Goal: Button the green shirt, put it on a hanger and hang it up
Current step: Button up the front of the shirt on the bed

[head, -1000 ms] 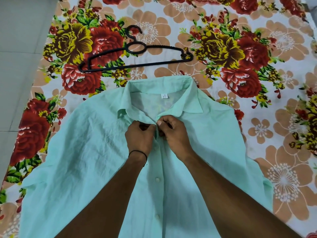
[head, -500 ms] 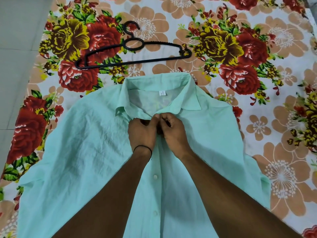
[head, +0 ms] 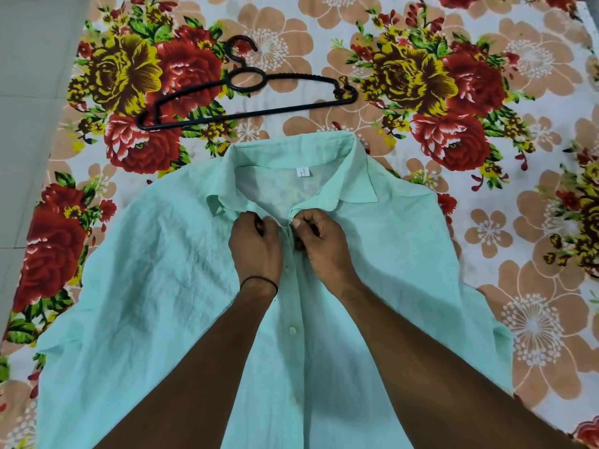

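Note:
The pale green shirt lies front up on a flowered bedsheet, collar pointing away from me. Just below the collar, my left hand grips the left edge of the placket with curled fingers. My right hand pinches the right edge at the top buttonhole. A narrow strip of cloth shows between the two hands. Two white buttons further down the placket look fastened. A black plastic hanger lies flat on the sheet beyond the collar, hook pointing away.
The flowered bedsheet covers the whole surface around the shirt. A grey tiled floor runs along the left side past the sheet's edge.
My hands have drawn slightly apart at the top of the placket, and a strip of cloth now shows between them. The shirt and hanger have not moved on the sheet.

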